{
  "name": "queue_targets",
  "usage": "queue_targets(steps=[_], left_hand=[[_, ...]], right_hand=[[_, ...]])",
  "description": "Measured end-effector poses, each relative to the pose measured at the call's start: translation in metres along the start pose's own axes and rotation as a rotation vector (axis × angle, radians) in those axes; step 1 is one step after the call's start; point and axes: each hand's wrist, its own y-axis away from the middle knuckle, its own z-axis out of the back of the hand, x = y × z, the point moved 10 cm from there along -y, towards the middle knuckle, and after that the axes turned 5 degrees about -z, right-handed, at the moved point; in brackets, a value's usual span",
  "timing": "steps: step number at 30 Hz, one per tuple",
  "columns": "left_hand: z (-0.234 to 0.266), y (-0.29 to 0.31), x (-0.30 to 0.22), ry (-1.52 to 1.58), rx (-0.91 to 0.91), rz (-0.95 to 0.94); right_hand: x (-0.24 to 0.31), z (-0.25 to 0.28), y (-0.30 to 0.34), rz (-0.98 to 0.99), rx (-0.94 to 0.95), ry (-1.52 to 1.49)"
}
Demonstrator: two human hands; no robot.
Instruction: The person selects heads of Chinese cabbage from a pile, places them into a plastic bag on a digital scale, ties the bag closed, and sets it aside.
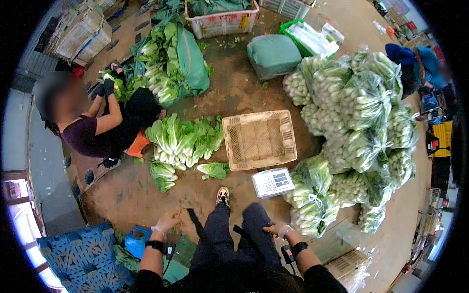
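Observation:
My left hand (167,222) hangs over the brown floor, its fingers loosely apart with nothing seen in them. Beside my trouser leg is my right hand (277,228), fingers loosely bent and holding nothing I can make out. In front of me stands a tan plastic crate (259,166) with bare slatted bottom. A digital weighing scale (273,182) with a silver top sits at the crate's near right corner. Left of the crate lies a pile of leafy green cabbages (178,141), with one loose cabbage (213,170) nearer me.
Clear bags of white-stemmed greens (351,112) are stacked at right. A co-worker (93,127) sits at left, gloved hands on greens, near a green sack (193,63). Further off are a bundled green sack (273,54) and a filled crate (222,24). A blue plastic pallet (83,254) lies near left.

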Motion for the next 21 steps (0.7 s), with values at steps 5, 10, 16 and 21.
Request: queue_targets(steps=[5, 10, 16, 21], left_hand=[[-0.015, 0.06, -0.001, 0.238, 0.192, 0.348], [-0.031, 0.047, -0.027, 0.404, 0.271, 0.163], [0.052, -0.022, -0.042, 0.447, 0.077, 0.26], [0.13, -0.177, -0.092, 0.432, 0.054, 0.246]], right_hand=[[0.141, 0.041, 0.071, 0.363, -0.204, 0.105], [0.28, 0.111, 0.167, 0.64, -0.171, 0.319], [0.369, 0.223, 0.097, 0.521, -0.266, 0.79], [0.455, 0.346, 0.018, 0.686, -0.296, 0.581]])
